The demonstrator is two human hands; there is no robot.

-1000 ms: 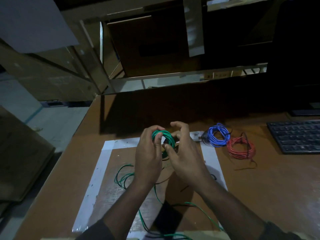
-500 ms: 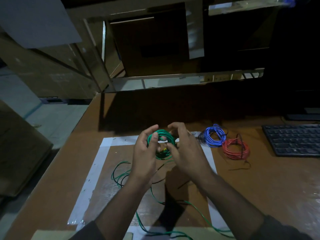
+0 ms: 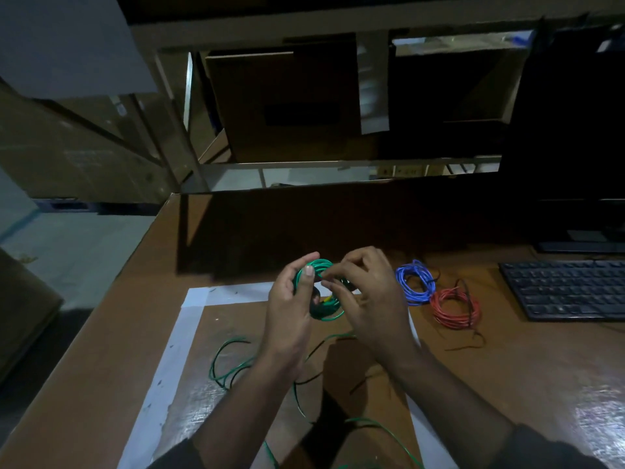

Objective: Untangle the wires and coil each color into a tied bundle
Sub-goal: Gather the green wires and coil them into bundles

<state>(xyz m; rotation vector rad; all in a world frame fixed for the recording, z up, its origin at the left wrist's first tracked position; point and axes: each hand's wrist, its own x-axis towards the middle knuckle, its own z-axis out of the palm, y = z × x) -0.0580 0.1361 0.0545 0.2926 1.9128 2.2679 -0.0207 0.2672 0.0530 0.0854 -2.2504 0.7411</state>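
Coiling green wire coil (image 3: 321, 289) above taped mat, centre | left hand (image 3: 291, 306) grips coil's left rim | right hand (image 3: 368, 299) pinches strand at top | judged light, springy, slippery; hold across bundled turns | loose tail (image 3: 230, 367) near.

left hand (image 3: 291, 306): raised, thumb-and-finger grip | right hand (image 3: 368, 299): fingertips apparently pinching

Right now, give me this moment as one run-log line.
left hand: holds green coil | right hand: pinches green coil | green tail: loose on table | blue bundle, red bundle: lying on table
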